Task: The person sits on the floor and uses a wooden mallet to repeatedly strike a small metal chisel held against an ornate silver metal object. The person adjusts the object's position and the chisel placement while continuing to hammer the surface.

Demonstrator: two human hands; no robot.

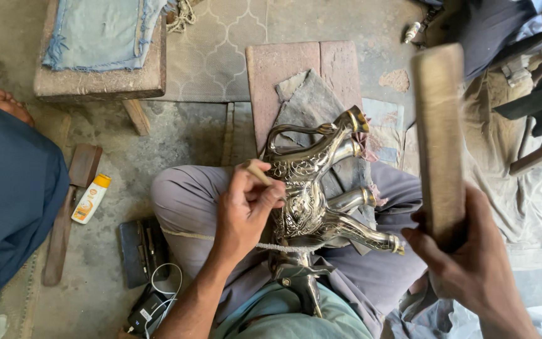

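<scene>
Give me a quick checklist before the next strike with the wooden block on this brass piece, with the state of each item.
1. Chisel tip seated on the engraved brass piece: cannot tell, the fingers hide the tip.
2. Left hand gripping the chisel: ok, fingers closed around it.
3. Right hand holding the wooden block: ok, raised to the right of the piece.
4. Piece supported: ok, it lies across the lap with a cord over it.
5. Padding under the piece: ok, grey cloth beneath the top end.
</scene>
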